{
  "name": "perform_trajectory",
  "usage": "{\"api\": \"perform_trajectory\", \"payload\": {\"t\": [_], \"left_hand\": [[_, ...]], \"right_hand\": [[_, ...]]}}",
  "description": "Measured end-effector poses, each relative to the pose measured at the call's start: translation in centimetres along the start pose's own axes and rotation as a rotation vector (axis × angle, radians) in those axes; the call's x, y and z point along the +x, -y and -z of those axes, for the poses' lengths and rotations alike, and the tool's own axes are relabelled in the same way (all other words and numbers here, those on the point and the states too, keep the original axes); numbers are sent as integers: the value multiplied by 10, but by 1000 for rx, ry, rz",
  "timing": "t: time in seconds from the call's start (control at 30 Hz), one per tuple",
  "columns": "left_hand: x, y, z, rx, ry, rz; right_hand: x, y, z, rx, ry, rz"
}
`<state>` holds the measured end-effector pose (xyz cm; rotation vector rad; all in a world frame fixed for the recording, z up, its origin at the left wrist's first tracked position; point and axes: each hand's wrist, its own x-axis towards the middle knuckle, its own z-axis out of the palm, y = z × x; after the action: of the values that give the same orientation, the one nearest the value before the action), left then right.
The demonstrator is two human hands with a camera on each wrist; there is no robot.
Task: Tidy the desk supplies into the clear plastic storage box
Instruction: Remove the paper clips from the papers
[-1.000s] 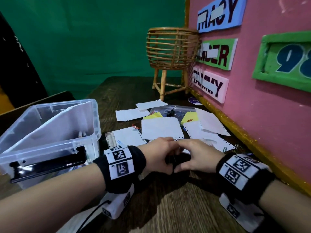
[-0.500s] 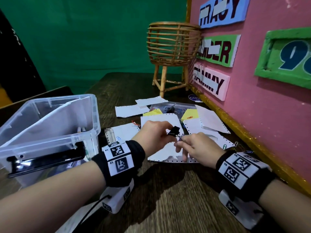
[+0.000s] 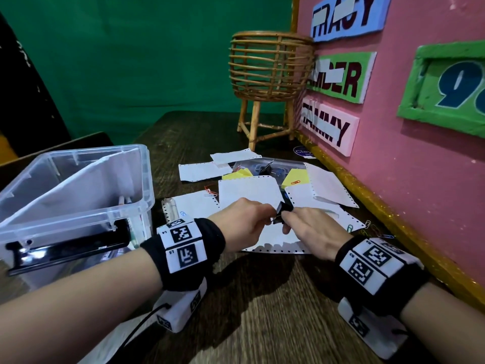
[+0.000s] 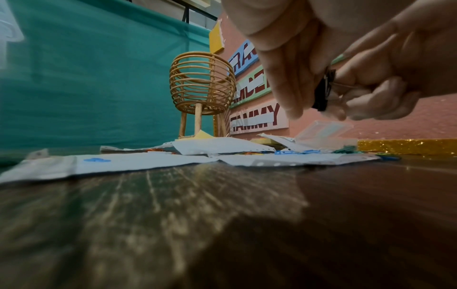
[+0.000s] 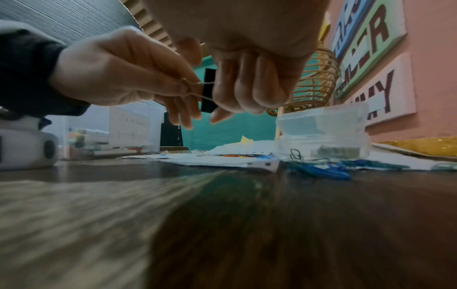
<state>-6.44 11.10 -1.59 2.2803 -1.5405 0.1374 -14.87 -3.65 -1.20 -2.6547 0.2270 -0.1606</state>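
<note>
A black binder clip (image 3: 282, 212) is held between both hands just above the white sheets (image 3: 249, 190). My left hand (image 3: 265, 219) pinches its wire handle (image 5: 188, 88). The fingers of my right hand (image 3: 291, 222) curl round the clip's black body (image 5: 207, 90). From the left wrist view the clip (image 4: 323, 91) shows between the two sets of fingers. The clear plastic storage box (image 3: 147, 179) stands open on the left and holds a leaning white sheet and pens. Coloured paper clips (image 3: 367, 227) and yellow sticky notes (image 3: 295, 177) lie among the papers.
A rattan basket on legs (image 3: 270, 67) stands at the back of the dark wooden table (image 3: 262, 311). A pink board with name signs (image 3: 420, 166) walls off the right side. A small clear case (image 5: 321, 127) sits among the papers. The box has a black latch (image 3: 68, 248) on its near face.
Both hands rose from the table's near part and moved forward over the papers. The black binder clip now shows between them, held a little higher than half a second ago.
</note>
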Motion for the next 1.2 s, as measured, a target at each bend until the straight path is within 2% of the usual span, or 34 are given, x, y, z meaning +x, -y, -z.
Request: {"api": "perform_trajectory", "payload": {"t": [0.13,0.23,0.37,0.57,0.73,0.9,0.97,1.1,1.2], "left_hand": [[1,-3,0,-21,-75,-15],[3,-3,0,20,-43,78],[1,-5,-1,68,0,54],[3,-9,-2,102,50,29],[17,-10,-4,108,116,46],[37,-5,-12,82,161,60],[48,-2,-16,91,186,109],[79,22,-16,-7,104,356],[103,40,-18,65,109,406]], "right_hand": [[-4,3,3,20,7,-6],[-4,3,2,-4,50,-24],[-4,6,2,20,76,-53],[-3,11,2,-129,89,-12],[1,4,-2,-357,105,41],[6,-4,-2,-522,5,-15],[7,-6,-2,-546,-22,-58],[9,-7,0,-490,-184,-107],[12,-8,5,-444,-235,-132]]}}
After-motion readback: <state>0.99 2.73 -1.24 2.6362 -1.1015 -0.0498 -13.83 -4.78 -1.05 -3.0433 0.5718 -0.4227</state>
